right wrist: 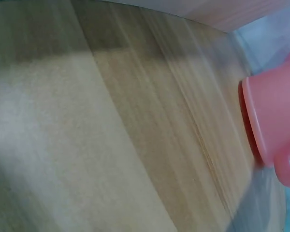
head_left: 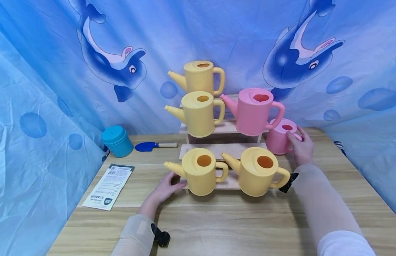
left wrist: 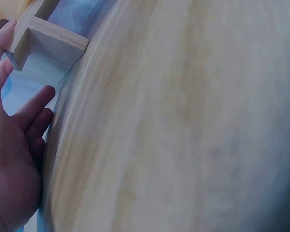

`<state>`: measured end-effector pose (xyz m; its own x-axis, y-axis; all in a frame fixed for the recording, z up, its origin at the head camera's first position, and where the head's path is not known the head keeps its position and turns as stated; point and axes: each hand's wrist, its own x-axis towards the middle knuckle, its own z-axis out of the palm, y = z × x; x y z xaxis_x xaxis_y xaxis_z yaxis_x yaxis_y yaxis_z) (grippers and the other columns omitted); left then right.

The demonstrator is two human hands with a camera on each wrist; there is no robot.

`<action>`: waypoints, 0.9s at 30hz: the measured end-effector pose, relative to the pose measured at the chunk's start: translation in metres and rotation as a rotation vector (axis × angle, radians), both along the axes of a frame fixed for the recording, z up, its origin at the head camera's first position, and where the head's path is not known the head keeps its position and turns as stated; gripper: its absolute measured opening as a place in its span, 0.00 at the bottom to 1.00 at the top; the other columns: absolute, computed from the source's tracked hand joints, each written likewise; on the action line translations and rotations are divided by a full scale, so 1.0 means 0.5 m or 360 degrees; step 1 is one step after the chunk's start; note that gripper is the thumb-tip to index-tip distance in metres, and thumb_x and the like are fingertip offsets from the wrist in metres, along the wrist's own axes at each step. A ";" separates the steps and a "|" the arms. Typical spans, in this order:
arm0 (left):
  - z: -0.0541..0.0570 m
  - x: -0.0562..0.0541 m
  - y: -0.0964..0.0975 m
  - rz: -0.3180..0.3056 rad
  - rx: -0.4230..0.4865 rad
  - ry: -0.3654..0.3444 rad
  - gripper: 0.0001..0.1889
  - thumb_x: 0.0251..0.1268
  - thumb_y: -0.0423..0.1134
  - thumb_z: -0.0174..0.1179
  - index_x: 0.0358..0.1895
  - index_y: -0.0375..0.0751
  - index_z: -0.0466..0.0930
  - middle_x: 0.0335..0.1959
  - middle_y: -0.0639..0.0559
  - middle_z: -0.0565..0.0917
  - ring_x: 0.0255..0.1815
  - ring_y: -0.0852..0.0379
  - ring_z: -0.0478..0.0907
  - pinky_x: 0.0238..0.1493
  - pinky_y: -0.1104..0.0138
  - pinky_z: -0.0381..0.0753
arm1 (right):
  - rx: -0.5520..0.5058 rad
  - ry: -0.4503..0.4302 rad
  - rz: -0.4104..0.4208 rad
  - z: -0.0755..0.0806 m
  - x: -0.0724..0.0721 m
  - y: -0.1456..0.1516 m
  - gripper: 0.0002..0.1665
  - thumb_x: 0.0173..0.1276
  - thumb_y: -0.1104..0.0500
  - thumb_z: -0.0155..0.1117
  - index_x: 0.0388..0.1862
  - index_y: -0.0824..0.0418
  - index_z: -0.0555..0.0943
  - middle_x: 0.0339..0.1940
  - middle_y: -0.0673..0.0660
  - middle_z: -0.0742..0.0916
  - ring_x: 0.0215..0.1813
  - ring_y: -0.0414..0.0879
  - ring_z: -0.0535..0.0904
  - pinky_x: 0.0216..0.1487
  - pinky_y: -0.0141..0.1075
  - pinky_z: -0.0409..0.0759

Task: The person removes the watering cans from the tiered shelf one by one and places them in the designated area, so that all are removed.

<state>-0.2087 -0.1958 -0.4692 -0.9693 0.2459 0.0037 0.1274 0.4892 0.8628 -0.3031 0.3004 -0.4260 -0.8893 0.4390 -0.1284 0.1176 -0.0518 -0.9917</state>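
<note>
My right hand (head_left: pixel 303 147) grips a small pink watering can (head_left: pixel 277 138) by its handle, beside the right end of a stepped wooden stand (head_left: pixel 213 152). In the right wrist view this pink watering can (right wrist: pixel 275 116) has its base close to the tabletop. My left hand (head_left: pixel 166 188) pinches the left end of the stand's lowest step between thumb and index finger. The left wrist view shows the other fingers of the left hand (left wrist: pixel 14 159) extended beneath. Yellow watering cans (head_left: pixel 199 177) stand on the steps, and a second pink watering can (head_left: pixel 253 113) stands higher at right.
To the left on the wooden table (head_left: pixel 236 224) are a blue lidded canister (head_left: pixel 118 142), a blue-bladed trowel (head_left: pixel 148 146) and a white printed packet (head_left: pixel 108 186). A blue dolphin-print curtain (head_left: pixel 201 32) hangs behind and along both sides.
</note>
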 end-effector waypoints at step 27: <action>0.002 0.001 0.001 0.0004 0.0006 0.0021 0.30 0.56 0.51 0.65 0.62 0.48 0.70 0.62 0.45 0.72 0.64 0.45 0.65 0.65 0.49 0.59 | 0.0659 0.0069 -0.0001 0.113 -0.010 0.031 0.46 0.60 0.31 0.54 0.74 0.40 0.53 0.52 0.50 0.71 0.50 0.43 0.67 0.52 0.36 0.71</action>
